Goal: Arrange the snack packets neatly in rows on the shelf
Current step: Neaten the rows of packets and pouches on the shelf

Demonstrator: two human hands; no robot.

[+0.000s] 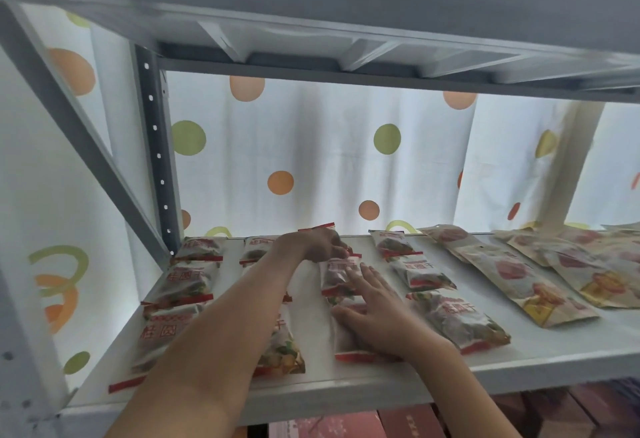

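Head view shows a white shelf (519, 354) with snack packets (457, 323) lying in columns across the lower half of the frame. Left hand (318, 245) reaches to the back at centre, fingers curled in a grip on a rear packet (318, 229). Right hand (374, 313), released and flat, presses its straight fingers on a front packet (349, 351) of the third column. Larger tan pouches (512, 275) lie overlapping at right. A dotted curtain (311, 146) hangs behind.

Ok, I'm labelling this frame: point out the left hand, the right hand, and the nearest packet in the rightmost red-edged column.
left hand (317, 245): head view, back of the hand.
right hand (375, 313): head view, back of the hand.
nearest packet (457, 321): head view, middle of its clear front.
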